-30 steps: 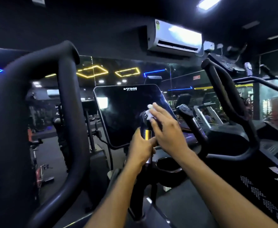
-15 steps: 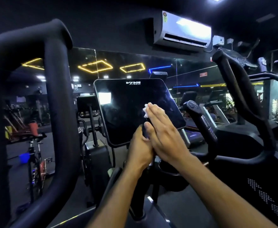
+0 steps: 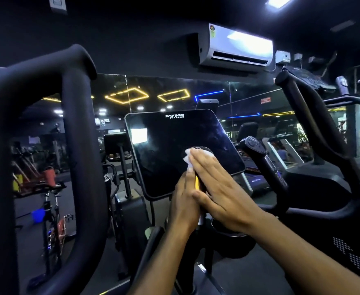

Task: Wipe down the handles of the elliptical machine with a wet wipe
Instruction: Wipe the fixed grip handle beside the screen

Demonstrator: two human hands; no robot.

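Wet wipe pressed on inner handle between both hands, just before console.

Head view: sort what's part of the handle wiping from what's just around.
In use: wet wipe; inner handle; left hand; right hand.
Just around: console screen; air conditioner; blue bucket; big left handlebar.

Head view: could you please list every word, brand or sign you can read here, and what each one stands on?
"VIVA FITNESS": top edge of the console screen.
Red sign seen in the wall mirror: too small to read.
Sticker on the air conditioner: too blurred to read.
White lettering on the machine housing at lower right: cut off, unreadable.
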